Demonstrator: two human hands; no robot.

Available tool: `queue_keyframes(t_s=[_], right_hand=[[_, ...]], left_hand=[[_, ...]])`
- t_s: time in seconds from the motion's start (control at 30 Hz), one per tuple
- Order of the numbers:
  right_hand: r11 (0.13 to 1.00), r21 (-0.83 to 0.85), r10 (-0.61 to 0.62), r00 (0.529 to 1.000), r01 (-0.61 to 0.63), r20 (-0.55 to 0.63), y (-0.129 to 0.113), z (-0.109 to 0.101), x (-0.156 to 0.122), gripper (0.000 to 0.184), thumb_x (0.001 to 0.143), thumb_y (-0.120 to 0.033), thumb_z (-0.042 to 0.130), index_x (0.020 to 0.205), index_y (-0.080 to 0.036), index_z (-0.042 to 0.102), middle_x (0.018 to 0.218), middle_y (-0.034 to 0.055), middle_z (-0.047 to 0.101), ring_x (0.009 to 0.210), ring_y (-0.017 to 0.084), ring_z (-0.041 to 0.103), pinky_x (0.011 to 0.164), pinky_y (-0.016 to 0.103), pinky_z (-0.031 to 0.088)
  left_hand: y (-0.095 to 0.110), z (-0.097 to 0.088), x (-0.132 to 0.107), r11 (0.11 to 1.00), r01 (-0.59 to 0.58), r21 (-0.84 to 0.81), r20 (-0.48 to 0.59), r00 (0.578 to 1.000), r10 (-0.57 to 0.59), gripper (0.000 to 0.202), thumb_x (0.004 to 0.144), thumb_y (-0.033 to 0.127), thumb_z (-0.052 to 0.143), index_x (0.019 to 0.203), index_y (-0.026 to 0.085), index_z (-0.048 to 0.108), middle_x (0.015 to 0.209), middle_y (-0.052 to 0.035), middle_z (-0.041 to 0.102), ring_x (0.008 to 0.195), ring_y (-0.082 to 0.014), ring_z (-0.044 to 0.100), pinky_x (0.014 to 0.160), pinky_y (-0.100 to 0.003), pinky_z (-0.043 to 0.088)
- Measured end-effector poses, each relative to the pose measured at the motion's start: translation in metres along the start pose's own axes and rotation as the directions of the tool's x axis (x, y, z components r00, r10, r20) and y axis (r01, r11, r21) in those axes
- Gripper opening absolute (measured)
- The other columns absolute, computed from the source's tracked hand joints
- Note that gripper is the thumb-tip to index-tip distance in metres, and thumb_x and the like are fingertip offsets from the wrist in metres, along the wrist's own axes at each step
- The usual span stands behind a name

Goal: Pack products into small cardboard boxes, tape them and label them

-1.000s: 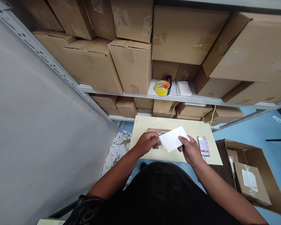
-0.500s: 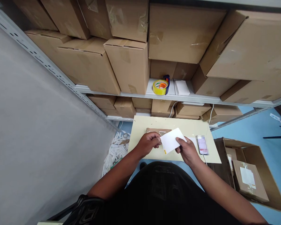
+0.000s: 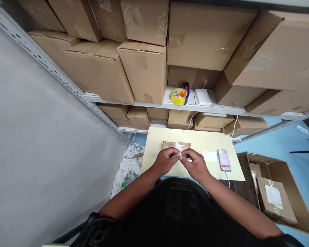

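My left hand (image 3: 165, 162) and my right hand (image 3: 196, 165) meet over the table, fingertips touching. Both pinch a white paper label (image 3: 179, 146), seen almost edge-on and partly hidden by the fingers. Just behind them a small brown taped parcel (image 3: 186, 145) lies flat on the cream table (image 3: 153, 140). To the right of my right hand are a white sheet (image 3: 208, 156) and a phone (image 3: 224, 160) with a cable plugged in.
Cardboard boxes (image 3: 144, 75) fill the shelves ahead. A tape roll in a dispenser (image 3: 179, 96) and a white stack of paper (image 3: 203, 96) sit on the shelf. At right, an open carton (image 3: 296, 185) holds parcels. White paper scraps (image 3: 127, 164) pile beside the left wall (image 3: 54, 137).
My right hand has moved left to meet my left hand. The label has turned from facing me to nearly edge-on. More of the white sheet by the phone now shows.
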State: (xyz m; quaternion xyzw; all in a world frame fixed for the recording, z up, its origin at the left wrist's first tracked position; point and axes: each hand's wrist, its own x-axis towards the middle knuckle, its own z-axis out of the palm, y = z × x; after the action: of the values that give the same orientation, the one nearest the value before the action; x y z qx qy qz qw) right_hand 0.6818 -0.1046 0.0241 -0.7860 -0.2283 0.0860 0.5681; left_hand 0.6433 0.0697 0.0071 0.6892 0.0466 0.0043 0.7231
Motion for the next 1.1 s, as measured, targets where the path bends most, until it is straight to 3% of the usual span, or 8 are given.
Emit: queue_keyframes(t_s=[0.2,0.37,0.47,0.63,0.77,0.9,0.97,1.1], right_hand=[[0.999,-0.033,0.022,1.0,-0.021,0.018,0.005,0.016,0.007,0.02,0.091,-0.037,0.065,0.078,-0.026,0.073,0.077,0.0018,0.069,0.074,0.02,0.061,0.072,0.032,0.046],[0.974,0.095,0.211,0.976,-0.205,-0.053,0.016,0.026,0.014,0.03,0.09,-0.044,0.062,0.07,-0.023,0.067,0.066,-0.0004,0.062,0.066,0.018,0.056,0.064,0.029,0.044],[0.932,0.218,0.317,0.943,-0.29,-0.102,0.024,0.028,0.021,0.031,0.088,-0.047,0.063,0.069,-0.023,0.065,0.064,-0.0016,0.058,0.065,0.017,0.052,0.062,0.028,0.042],[0.892,0.287,0.389,0.916,-0.349,-0.098,0.033,0.03,0.029,0.027,0.086,-0.047,0.067,0.072,-0.023,0.066,0.061,-0.0038,0.054,0.06,0.015,0.046,0.058,0.027,0.038],[0.877,0.322,0.41,0.905,-0.357,-0.112,0.039,0.03,0.031,0.028,0.084,-0.048,0.068,0.072,-0.023,0.066,0.064,-0.0027,0.057,0.062,0.015,0.049,0.058,0.027,0.039],[0.864,0.34,0.442,0.883,-0.372,-0.155,0.044,0.024,0.032,0.026,0.083,-0.047,0.069,0.076,-0.022,0.067,0.064,-0.0033,0.058,0.06,0.014,0.049,0.057,0.027,0.039],[0.863,0.333,0.453,0.875,-0.38,-0.174,0.046,0.021,0.031,0.025,0.084,-0.047,0.069,0.078,-0.022,0.068,0.059,-0.0041,0.056,0.057,0.014,0.049,0.057,0.027,0.039],[0.854,0.336,0.471,0.864,-0.396,-0.179,0.05,0.017,0.024,0.026,0.087,-0.047,0.068,0.079,-0.022,0.067,0.052,-0.0046,0.054,0.055,0.014,0.048,0.058,0.027,0.039]], left_hand=[[-0.006,-0.006,-0.006,0.999,0.017,0.028,-0.037,0.999,-0.015,0.016,0.081,0.032,0.063,0.074,0.018,0.065,0.072,0.0015,0.06,0.072,-0.0145,0.054,0.071,-0.027,0.044],[-0.027,-0.027,-0.018,0.993,0.097,0.061,-0.123,0.989,-0.089,0.017,0.076,0.033,0.06,0.067,0.019,0.059,0.065,0.0032,0.053,0.065,-0.0129,0.048,0.063,-0.024,0.038],[-0.05,-0.06,-0.031,0.974,0.188,0.126,-0.244,0.958,-0.153,0.018,0.073,0.035,0.06,0.064,0.019,0.058,0.061,0.0038,0.05,0.063,-0.0134,0.046,0.06,-0.024,0.036],[-0.096,-0.14,-0.069,0.896,0.381,0.229,-0.37,0.885,-0.281,0.022,0.07,0.041,0.059,0.066,0.02,0.062,0.064,0.0011,0.057,0.066,-0.0167,0.051,0.064,-0.026,0.041],[-0.13,-0.21,-0.112,0.698,0.58,0.421,-0.479,0.795,-0.372,0.024,0.076,0.04,0.054,0.064,0.02,0.058,0.059,0.0014,0.054,0.063,-0.0173,0.053,0.062,-0.025,0.037],[-0.156,-0.263,-0.143,0.292,0.689,0.664,-0.551,0.714,-0.432,0.023,0.083,0.036,0.053,0.075,0.019,0.067,0.077,-0.0069,0.07,0.084,-0.0252,0.067,0.07,-0.027,0.042],[-0.166,-0.278,-0.147,0.162,0.689,0.706,-0.567,0.688,-0.454,0.026,0.085,0.033,0.051,0.088,0.017,0.072,0.09,-0.0129,0.075,0.096,-0.0297,0.069,0.076,-0.03,0.045],[-0.183,-0.285,-0.135,0.1,0.676,0.73,-0.551,0.669,-0.499,0.035,0.084,0.031,0.051,0.105,0.013,0.072,0.107,-0.0189,0.075,0.108,-0.0325,0.068,0.087,-0.035,0.048]])
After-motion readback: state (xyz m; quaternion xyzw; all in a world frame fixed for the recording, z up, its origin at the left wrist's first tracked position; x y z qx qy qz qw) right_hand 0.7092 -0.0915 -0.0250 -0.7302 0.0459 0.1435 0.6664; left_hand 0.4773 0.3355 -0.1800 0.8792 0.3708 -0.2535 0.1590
